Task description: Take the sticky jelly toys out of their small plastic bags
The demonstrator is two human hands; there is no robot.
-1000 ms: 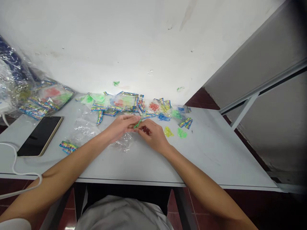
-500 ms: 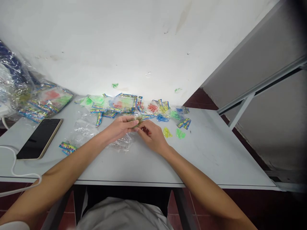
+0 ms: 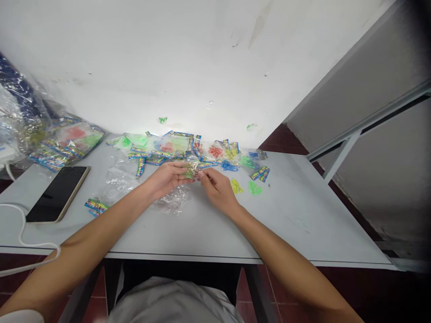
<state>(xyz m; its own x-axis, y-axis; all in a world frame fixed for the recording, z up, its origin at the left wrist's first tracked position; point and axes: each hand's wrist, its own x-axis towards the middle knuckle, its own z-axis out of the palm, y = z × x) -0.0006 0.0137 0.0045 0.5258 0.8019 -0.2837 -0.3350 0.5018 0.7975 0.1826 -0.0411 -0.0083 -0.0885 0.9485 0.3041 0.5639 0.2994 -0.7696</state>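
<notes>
A small clear plastic bag with something greenish inside is between my hands, just above the table. My left hand holds its left side, with the fingers reaching along the bag. At the bag's right edge, my right hand pinches the plastic between thumb and fingers. A crumpled clear wrapper lies below my left hand. To the right of my right hand are a yellow stretchy piece and a green stretchy piece, both loose on the table.
Along the wall lie several packets with coloured pieces, a blue piece and a red piece. A phone rests at left beside a white cable. Plastic bags are heaped at the far left.
My right hand has shifted slightly right, and its fingers have moved to the bag's right edge. My left thumb has drawn back, so more of the bag shows.
</notes>
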